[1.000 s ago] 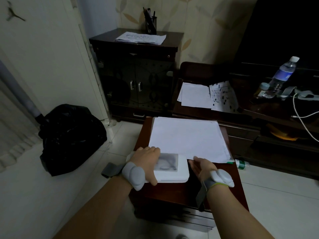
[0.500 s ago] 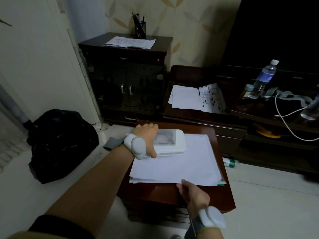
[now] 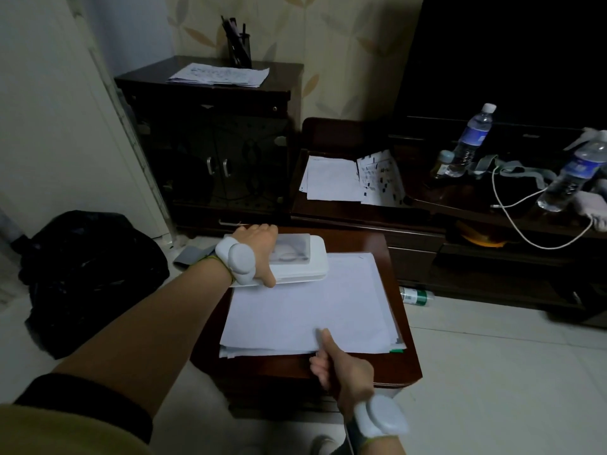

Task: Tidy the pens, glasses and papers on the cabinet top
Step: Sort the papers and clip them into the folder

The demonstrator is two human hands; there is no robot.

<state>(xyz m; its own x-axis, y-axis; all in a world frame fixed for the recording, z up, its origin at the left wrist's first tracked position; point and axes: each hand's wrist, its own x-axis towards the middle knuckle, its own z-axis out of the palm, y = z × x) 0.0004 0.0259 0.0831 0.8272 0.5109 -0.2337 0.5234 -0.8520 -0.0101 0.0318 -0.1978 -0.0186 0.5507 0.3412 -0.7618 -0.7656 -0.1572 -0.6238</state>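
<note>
A small dark wooden desk (image 3: pixel 404 359) stands on a pale tiled floor, seen from above. A stack of white papers (image 3: pixel 308 316) lies on it, its near edge close to the desk's near edge and its right side close to the right edge. A white glasses case (image 3: pixel 305 257) with a clear lid panel lies on the far left corner of the stack, near the desk's far edge. The left hand (image 3: pixel 259 251) grips the left end of the case, thumb along its near side and fingers curled over its far side. The right hand (image 3: pixel 341 369) pinches the near edge of the papers, thumb lying flat on the top sheet and fingers curled underneath. Both wrists carry pale grey bands.

Beyond the desk, against the wall, a taller dark cabinet (image 3: pixel 210 93) bears a sheet of written paper (image 3: pixel 220 73) and a black pen holder (image 3: pixel 239 52) with pens at its far edge. To the right, a low dark shelf (image 3: pixel 361 208) holds more loose sheets (image 3: pixel 331 178), two water bottles (image 3: pixel 473 139) and a white cable (image 3: pixel 512 218). A black bag (image 3: pixel 88 267) sits on the floor at the left.
</note>
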